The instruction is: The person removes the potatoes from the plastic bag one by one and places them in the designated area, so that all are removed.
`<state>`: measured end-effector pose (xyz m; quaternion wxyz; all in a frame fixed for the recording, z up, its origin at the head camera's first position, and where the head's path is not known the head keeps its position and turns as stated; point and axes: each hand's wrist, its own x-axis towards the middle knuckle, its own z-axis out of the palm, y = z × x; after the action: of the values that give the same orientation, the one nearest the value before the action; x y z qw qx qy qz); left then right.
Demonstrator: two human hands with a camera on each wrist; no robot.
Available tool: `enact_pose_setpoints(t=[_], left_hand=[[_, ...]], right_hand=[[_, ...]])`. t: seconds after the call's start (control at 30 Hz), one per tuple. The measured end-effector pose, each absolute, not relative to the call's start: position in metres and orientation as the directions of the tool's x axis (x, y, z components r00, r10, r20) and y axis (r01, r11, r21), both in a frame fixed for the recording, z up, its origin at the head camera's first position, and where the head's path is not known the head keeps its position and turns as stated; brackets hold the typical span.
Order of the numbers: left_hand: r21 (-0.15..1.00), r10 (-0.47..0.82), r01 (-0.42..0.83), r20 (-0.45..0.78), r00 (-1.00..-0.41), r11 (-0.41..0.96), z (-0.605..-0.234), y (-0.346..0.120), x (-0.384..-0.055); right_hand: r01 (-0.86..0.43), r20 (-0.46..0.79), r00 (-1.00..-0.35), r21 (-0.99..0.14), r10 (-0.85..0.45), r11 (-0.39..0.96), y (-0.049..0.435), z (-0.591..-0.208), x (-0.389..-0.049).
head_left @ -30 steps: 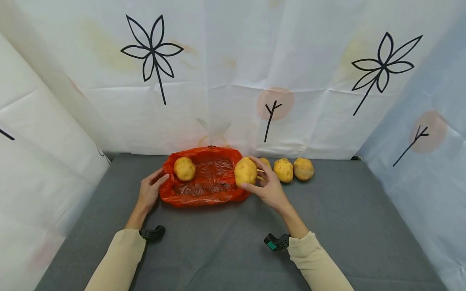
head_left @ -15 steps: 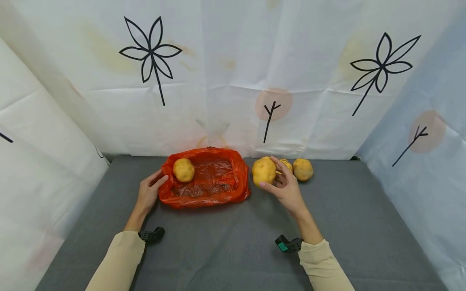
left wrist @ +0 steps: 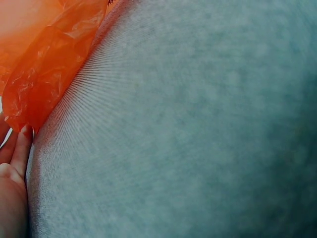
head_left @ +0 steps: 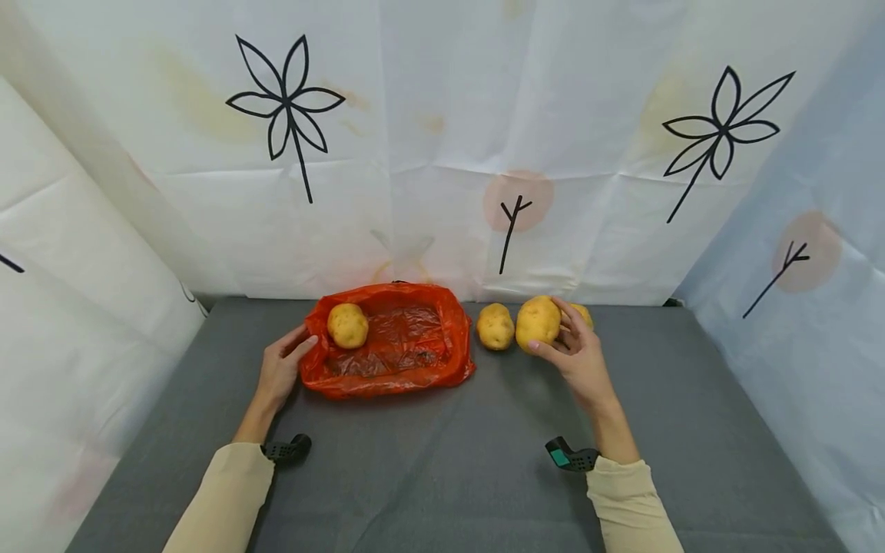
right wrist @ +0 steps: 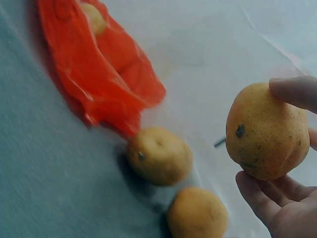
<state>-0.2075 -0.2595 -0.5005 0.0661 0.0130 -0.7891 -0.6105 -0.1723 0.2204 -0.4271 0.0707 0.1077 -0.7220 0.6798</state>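
My right hand (head_left: 581, 357) grips a yellow potato (head_left: 538, 323) between thumb and fingers, up off the table; dark specks mark the held potato (right wrist: 265, 131) in the right wrist view. One potato (head_left: 495, 327) lies just left of it, and another potato (head_left: 583, 313) shows partly behind my fingers. My left hand (head_left: 280, 369) holds the left rim of an open red plastic bag (head_left: 387, 384), thumb on the inner side. Inside the bag, at its left end, sits a single potato (head_left: 348, 326). In the left wrist view, fingertips (left wrist: 25, 131) touch the bag's crumpled edge.
The grey tabletop (head_left: 429, 476) carries the bag and the potatoes, which lie near the back. A white cloth wall (head_left: 429, 138) with printed plants rises behind, and more cloth hangs at both sides.
My right hand has carried the potato rightward from the bag's right edge, past one lying potato that is now uncovered. My left hand stays at the bag's rim.
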Motion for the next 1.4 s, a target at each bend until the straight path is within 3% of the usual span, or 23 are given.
enact_pose_setpoints(t=[0.23,0.57,0.93,1.4], left_hand=[[0.963,-0.098,0.044,0.073,-0.992,0.268,-0.503,-0.261,-0.209],[0.953,-0.086,0.065,0.095,-0.992,0.297,-0.504,-0.263,-0.211],[0.963,-0.08,0.058,0.081,-0.993,0.265,-0.501,-0.261,-0.21],[0.965,-0.082,0.019,0.042,-0.996,0.263,-0.503,-0.263,-0.213]], right_hand=[[-0.232,0.236,-0.971,-0.967,0.027,0.107,0.244,-0.431,-0.166],[-0.182,0.192,-0.968,-0.98,0.164,0.074,0.266,-0.429,-0.159],[-0.203,0.215,-0.963,-0.975,0.16,0.09,0.28,-0.43,-0.164],[-0.034,0.065,-0.995,-0.938,0.079,0.346,0.347,-0.431,-0.187]])
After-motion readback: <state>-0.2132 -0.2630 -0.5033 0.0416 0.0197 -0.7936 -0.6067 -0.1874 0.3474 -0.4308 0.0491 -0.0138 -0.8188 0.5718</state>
